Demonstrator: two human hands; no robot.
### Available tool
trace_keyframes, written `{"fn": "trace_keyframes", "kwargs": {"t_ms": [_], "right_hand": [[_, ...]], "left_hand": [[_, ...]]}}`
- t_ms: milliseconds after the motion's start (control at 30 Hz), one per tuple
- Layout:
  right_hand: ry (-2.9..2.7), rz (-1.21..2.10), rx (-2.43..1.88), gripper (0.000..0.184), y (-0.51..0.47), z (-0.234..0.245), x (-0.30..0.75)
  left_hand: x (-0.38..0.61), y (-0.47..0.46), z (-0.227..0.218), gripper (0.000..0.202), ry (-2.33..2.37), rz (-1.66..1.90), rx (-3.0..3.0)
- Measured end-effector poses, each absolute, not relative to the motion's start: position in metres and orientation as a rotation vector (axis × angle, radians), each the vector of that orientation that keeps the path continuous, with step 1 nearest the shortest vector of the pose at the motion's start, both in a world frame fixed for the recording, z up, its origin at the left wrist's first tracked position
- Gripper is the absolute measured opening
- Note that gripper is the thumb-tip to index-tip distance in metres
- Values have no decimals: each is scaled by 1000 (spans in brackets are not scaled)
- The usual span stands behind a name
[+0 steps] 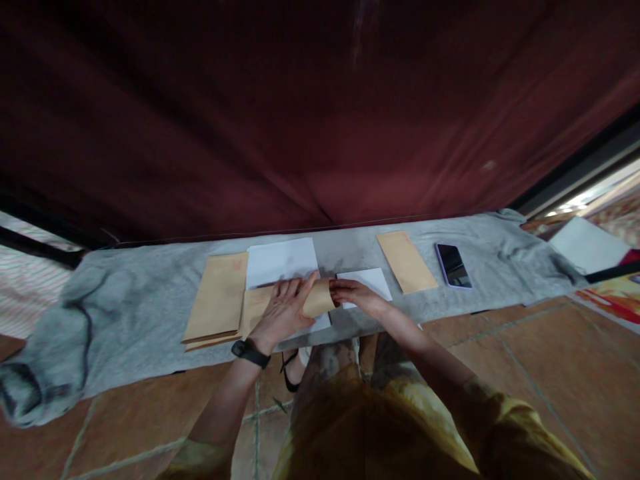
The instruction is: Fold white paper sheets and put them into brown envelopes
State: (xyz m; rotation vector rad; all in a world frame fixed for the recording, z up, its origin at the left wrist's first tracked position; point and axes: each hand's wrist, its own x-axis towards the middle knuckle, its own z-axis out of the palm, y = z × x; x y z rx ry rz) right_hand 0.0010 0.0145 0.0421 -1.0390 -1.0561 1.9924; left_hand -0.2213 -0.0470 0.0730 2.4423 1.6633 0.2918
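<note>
A brown paper envelope (pixel 317 300) lies crosswise in front of me on top of white sheets, its right end bulging up. My left hand (pixel 284 308), a black band on its wrist, rests flat across the envelope with thumb and fingers spread. At the right end, my right hand (pixel 353 293) has its fingers closed together at the envelope's mouth; the fingertips are partly hidden there. Beside my left hand is a stack of brown envelopes (pixel 217 297). Larger white paper (pixel 283 260) lies behind my left hand, and a smaller white stack (pixel 373 281) lies partly behind my right hand.
A single brown envelope (pixel 407 262) and a phone (pixel 454 267) lie to the right on the grey cloth (pixel 135 300). A dark red curtain (pixel 320 133) hangs along the far edge. Tiled floor (pixel 145 400) shows below the near edge.
</note>
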Motion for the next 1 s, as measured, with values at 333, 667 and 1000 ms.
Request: {"fn": "trace_keyframes", "kwargs": {"t_ms": [333,667,1000], "right_hand": [[-1874,680,-1576,36,-16,4,75],[-1896,182,-2076,68,1,-3,77],[-1749,416,-2165,58,31,0,80]], "left_hand": [[-226,-46,47,111,1661,308,2350],[-226,-45,45,109,1690,294,2333],[-230,-40,36,109,1665,285,2369]]}}
